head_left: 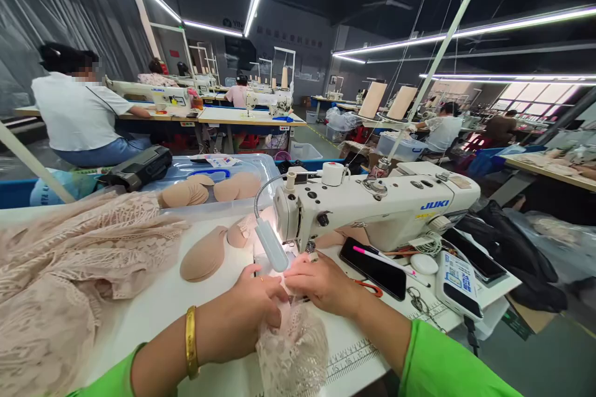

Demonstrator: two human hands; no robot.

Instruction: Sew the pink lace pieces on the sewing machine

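Note:
A white sewing machine stands in front of me, its needle area lit by a small clip lamp. Just below the needle, a piece of beige lace fabric runs toward me and hangs at the table's front edge. My left hand has its fingers curled on the left side of this lace. On the other side, my right hand pinches the lace close to the presser foot. The lamp and my fingers hide the needle point. Beige bra cups lie stacked left of the machine.
A heap of beige lace covers the table's left side. Behind it stands a clear plastic bin with more cups. To the right lie a black phone, a pink pen, orange-handled scissors and a white power bank. Other people sew farther back.

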